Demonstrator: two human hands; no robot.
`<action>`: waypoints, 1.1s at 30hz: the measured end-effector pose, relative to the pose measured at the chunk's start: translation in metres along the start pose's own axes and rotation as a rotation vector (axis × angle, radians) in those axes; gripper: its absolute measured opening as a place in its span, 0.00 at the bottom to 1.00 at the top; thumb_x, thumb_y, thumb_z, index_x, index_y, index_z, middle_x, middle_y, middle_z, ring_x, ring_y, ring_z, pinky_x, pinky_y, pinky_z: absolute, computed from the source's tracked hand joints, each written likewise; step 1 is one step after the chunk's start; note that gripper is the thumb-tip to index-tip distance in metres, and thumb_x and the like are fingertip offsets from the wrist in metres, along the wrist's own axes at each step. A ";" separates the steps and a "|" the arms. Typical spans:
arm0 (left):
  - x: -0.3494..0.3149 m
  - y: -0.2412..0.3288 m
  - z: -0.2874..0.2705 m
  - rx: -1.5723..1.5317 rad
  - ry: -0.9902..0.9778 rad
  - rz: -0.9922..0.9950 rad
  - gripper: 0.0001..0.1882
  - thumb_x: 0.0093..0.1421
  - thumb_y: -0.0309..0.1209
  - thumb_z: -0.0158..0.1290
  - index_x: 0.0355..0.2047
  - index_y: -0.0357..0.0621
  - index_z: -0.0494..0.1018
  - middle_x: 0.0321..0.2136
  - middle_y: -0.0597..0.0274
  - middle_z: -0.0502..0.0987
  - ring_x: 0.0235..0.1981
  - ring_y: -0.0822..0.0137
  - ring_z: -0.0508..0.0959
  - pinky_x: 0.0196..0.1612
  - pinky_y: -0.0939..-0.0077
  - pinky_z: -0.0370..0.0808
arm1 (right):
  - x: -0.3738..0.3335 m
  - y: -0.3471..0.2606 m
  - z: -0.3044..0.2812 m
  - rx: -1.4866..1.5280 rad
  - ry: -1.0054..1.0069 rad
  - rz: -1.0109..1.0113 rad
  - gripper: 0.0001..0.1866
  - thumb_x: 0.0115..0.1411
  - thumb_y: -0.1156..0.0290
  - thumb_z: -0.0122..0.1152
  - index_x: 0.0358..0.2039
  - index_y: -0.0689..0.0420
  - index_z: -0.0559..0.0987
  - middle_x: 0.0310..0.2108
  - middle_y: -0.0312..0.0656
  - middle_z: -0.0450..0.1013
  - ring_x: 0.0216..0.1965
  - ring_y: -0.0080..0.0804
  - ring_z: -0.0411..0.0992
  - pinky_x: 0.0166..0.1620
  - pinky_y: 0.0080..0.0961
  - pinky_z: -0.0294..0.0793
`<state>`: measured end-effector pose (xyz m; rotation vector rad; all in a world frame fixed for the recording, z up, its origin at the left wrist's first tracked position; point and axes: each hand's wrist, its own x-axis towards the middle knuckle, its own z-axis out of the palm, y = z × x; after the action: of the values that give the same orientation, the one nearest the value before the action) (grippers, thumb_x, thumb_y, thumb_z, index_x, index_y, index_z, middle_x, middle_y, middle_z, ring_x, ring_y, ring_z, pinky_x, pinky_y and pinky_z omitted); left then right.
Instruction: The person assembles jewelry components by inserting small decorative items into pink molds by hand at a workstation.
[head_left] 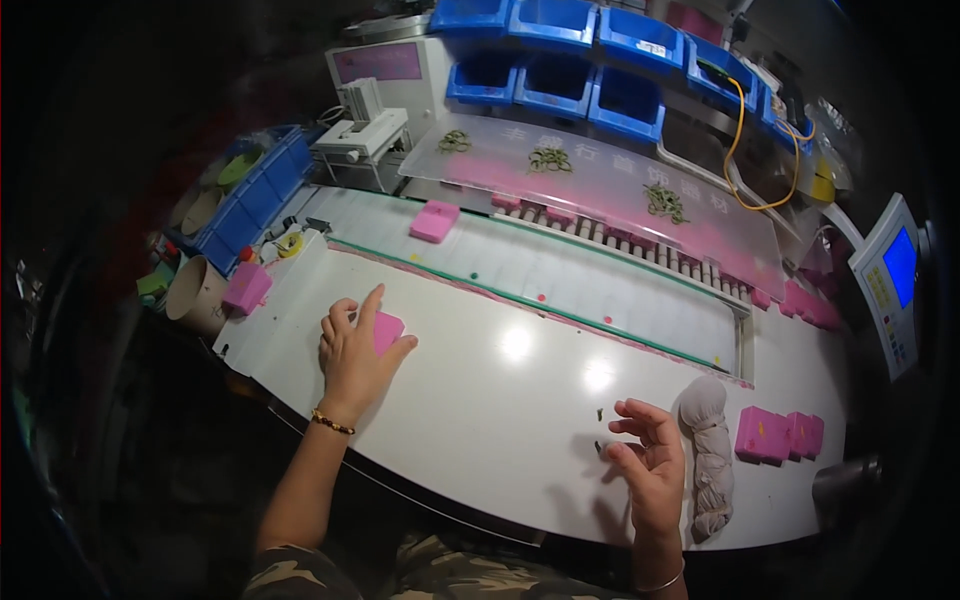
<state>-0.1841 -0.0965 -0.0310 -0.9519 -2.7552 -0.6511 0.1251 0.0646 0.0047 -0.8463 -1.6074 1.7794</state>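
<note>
The left hand (pixel 357 345) is curving around a pink block (pixel 388 330) at the left of the table (pixel 470 410), its grip unclear; the right hand (pixel 650 455) is hovering, fingers parted, near dark bits (pixel 600 414); steadying the block should be helping

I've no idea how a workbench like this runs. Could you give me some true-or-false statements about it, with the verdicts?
1. The left hand is at a pink block. True.
2. The right hand grips the cloth roll. False: its thumb and fingers are apart, and the roll lies to its right.
3. The screen at the far right shows blue. True.
4. The beaded bracelet is on the right arm. False: it is on the left arm.
5. The bins at the back are blue. True.
6. Only one pink block is in view. False: more blocks lie right of the roll.
</note>
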 end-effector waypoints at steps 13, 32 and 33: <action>-0.060 0.146 0.003 -1.030 -0.552 0.674 0.46 0.49 0.34 0.69 0.66 0.38 0.60 0.48 0.56 0.64 0.49 0.62 0.68 0.56 0.69 0.68 | 0.001 0.012 0.006 -0.148 -0.211 -0.153 0.38 0.46 0.72 0.78 0.57 0.58 0.68 0.54 0.39 0.65 0.54 0.30 0.65 0.47 0.26 0.73; -0.060 0.158 0.004 -1.650 -0.948 0.182 0.41 0.49 0.20 0.67 0.62 0.39 0.59 0.56 0.60 0.64 0.59 0.70 0.66 0.63 0.74 0.64 | -0.004 -0.006 -0.003 -0.154 -0.093 -0.299 0.24 0.62 0.80 0.52 0.60 0.69 0.67 0.56 0.52 0.69 0.56 0.36 0.70 0.61 0.28 0.66; -0.062 0.158 0.009 -1.638 -0.885 0.209 0.39 0.50 0.19 0.67 0.60 0.39 0.60 0.56 0.60 0.65 0.59 0.71 0.66 0.63 0.75 0.64 | -0.004 -0.006 0.001 -0.072 -0.035 -0.258 0.25 0.64 0.80 0.49 0.62 0.70 0.64 0.56 0.51 0.68 0.56 0.34 0.69 0.63 0.29 0.64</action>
<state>-0.0373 -0.0154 -0.0008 -1.9943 -1.9191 -3.1698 0.1265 0.0614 0.0112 -0.6111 -1.7266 1.5714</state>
